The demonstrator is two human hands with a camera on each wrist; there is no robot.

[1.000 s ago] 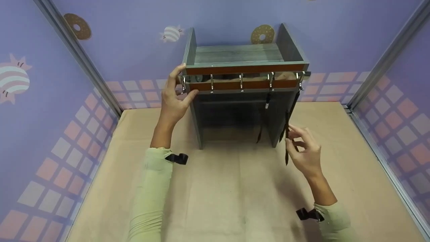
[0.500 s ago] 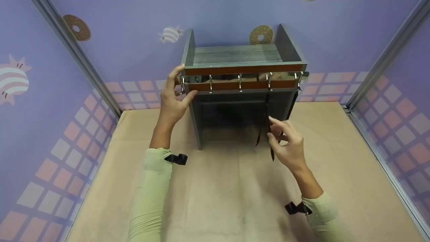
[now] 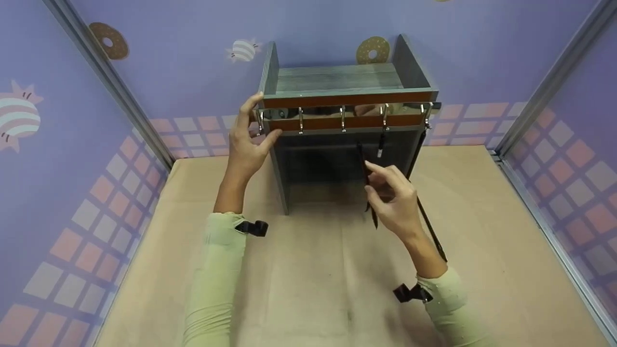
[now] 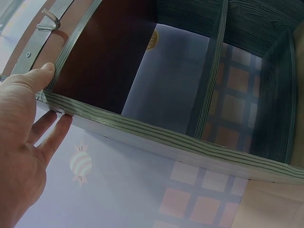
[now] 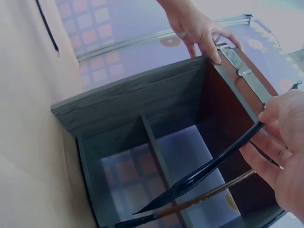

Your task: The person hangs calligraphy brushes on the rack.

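Observation:
A grey wooden shelf unit (image 3: 337, 79) stands on the table with a rail of metal hooks (image 3: 343, 115) along its front. My left hand (image 3: 250, 140) grips the unit's top left corner, thumb on the front edge (image 4: 45, 71). In front of the dark opening, my right hand (image 3: 381, 188) pinches a black brush (image 3: 362, 159) by its shaft; the brush (image 5: 204, 171) points its tip into the shelf. A second brush (image 3: 381, 147) hangs from the fourth hook just beside it. Another dark brush (image 3: 418, 149) hangs from the rightmost hook.
A thin black brush (image 3: 434, 236) lies on the beige table surface (image 3: 308, 270) next to my right forearm. Purple patterned walls (image 3: 72, 144) with metal corner rails enclose the table on three sides. Inside the unit a divider (image 5: 159, 152) splits the lower space.
My right hand has carried the black brush leftward, from near the rightmost hook to the middle of the shelf front. The left hand has stayed on the corner.

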